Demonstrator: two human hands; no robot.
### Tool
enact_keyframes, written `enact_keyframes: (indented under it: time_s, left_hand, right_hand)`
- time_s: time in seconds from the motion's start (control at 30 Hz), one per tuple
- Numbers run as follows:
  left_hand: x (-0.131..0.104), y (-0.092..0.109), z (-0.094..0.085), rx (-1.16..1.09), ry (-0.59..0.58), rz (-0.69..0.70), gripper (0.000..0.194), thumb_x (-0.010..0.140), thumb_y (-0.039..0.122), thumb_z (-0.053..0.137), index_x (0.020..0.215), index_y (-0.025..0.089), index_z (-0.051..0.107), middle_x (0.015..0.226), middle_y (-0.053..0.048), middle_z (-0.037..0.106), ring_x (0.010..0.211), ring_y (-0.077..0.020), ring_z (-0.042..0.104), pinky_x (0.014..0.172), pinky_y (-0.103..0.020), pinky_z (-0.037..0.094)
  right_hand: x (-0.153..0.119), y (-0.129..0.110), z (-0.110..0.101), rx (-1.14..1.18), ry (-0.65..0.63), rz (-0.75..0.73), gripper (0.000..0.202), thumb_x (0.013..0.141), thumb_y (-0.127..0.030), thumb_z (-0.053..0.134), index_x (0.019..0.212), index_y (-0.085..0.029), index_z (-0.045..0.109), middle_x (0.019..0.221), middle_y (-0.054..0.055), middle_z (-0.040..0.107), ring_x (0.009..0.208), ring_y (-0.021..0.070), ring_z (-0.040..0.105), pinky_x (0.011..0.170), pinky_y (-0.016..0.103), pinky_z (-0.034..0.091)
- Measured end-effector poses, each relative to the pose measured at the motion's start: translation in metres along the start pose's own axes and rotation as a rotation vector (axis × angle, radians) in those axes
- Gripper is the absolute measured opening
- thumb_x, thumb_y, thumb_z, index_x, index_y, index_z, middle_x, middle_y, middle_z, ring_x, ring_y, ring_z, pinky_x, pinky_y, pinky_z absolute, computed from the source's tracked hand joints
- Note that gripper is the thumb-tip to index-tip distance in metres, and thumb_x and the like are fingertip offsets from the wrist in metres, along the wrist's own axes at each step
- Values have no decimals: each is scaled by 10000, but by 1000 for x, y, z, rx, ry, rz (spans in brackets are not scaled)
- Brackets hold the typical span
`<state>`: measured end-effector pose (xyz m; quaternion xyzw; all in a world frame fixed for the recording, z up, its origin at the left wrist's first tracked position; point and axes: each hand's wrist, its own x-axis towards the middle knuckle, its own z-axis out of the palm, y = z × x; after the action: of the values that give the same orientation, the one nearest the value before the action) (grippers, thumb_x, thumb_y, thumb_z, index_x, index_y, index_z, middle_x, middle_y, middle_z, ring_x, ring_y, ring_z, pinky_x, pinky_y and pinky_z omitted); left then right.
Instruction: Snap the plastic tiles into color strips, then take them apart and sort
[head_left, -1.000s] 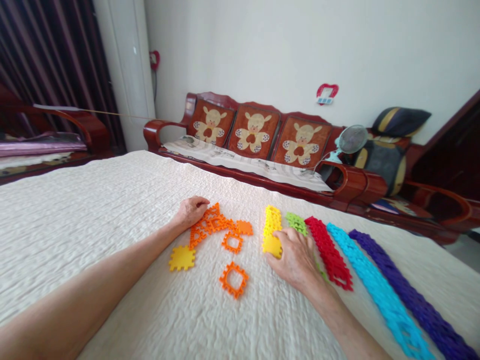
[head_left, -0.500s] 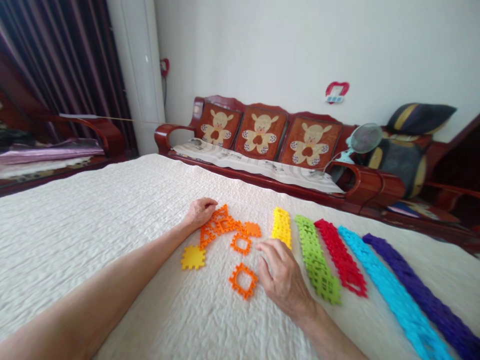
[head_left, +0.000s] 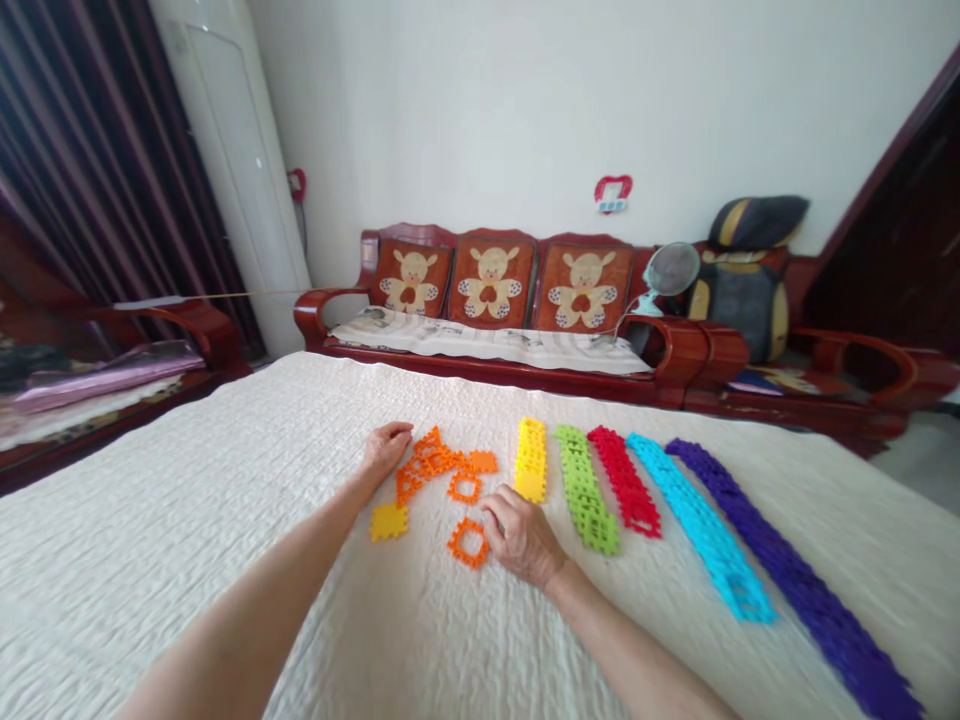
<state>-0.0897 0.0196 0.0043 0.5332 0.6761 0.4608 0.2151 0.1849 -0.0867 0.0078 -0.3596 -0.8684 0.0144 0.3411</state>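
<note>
An open orange square frame (head_left: pixel 469 542) lies flat on the quilted cream bedspread (head_left: pixel 225 520), and the right hand (head_left: pixel 521 535) is laid at its right edge, fingers curled down onto it; whether it is actually pinched cannot be told. The piece is judged to be light, stiff moulded plastic with a toothed rim and a hollow middle, so it is best taken by one side bar, or with a finger hooked through the opening; the teeth may catch on the soft, puckered fabric. The left hand (head_left: pixel 386 450) rests loosely closed on the far end of a cluster of linked orange pieces (head_left: pixel 431 465), with nothing seen to be lifted. A solid yellow tile (head_left: pixel 388 521) lies just beside the frame. Further right, joined strips are laid side by side: yellow strip (head_left: pixel 531 458), green strip (head_left: pixel 586 488), red strip (head_left: pixel 624 478), blue strip (head_left: pixel 701 525), purple strip (head_left: pixel 787 575)
</note>
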Motion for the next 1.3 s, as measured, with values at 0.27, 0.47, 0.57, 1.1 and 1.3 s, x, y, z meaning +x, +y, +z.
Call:
enact_keyframes:
  time_s: [0.27, 0.47, 0.57, 1.1, 1.3]
  left_hand:
    - [-78, 22, -41, 142, 52, -68, 364, 758, 244, 447, 1032, 144, 665, 862, -69, 719, 797, -176, 664, 697, -271, 495]
    - [-130, 28, -63, 348, -126, 89, 404, 784, 360, 510, 1097, 139, 637, 1112, -119, 657, 1006, -210, 616, 885, -318, 453]
    - [-143, 24, -62, 478, -196, 202, 518, 738, 410, 580, 1178, 136, 580, 1183, -133, 612, 1091, -250, 564, 945, -360, 418]
    - [-155, 77, -17, 299, -373, 447, 600, 713, 310, 652, 1278, 194, 485, 1179, -98, 629, 1054, -229, 599, 897, -379, 485]
    - [-146, 105, 64, 285, -409, 646, 644, 698, 209, 646, 1308, 183, 442, 1270, -129, 563, 1167, -255, 529, 983, -424, 434]
  right_hand:
    - [-2, -13, -8, -106, 0, 118, 172, 821, -103, 443, 811, -178, 597, 782, 22, 562, 751, 134, 543, 704, 232, 434]
    - [-33, -20, -29, 117, -3, 57, 269, 784, -50, 421, 952, -177, 589, 946, 56, 596, 916, 157, 564, 833, 303, 467]
    - [-45, -20, -33, 169, 44, 70, 257, 779, -59, 422, 934, -176, 591, 954, 65, 601, 925, 167, 571, 844, 329, 471]
    - [-45, -3, -36, 369, 442, 446, 182, 834, -259, 452, 903, -189, 605, 857, 52, 664, 790, 167, 618, 681, 282, 504]
    - [-45, 4, -41, 383, 641, 560, 250, 872, -336, 428, 1007, -184, 573, 957, 93, 666, 874, 194, 626, 745, 327, 516]
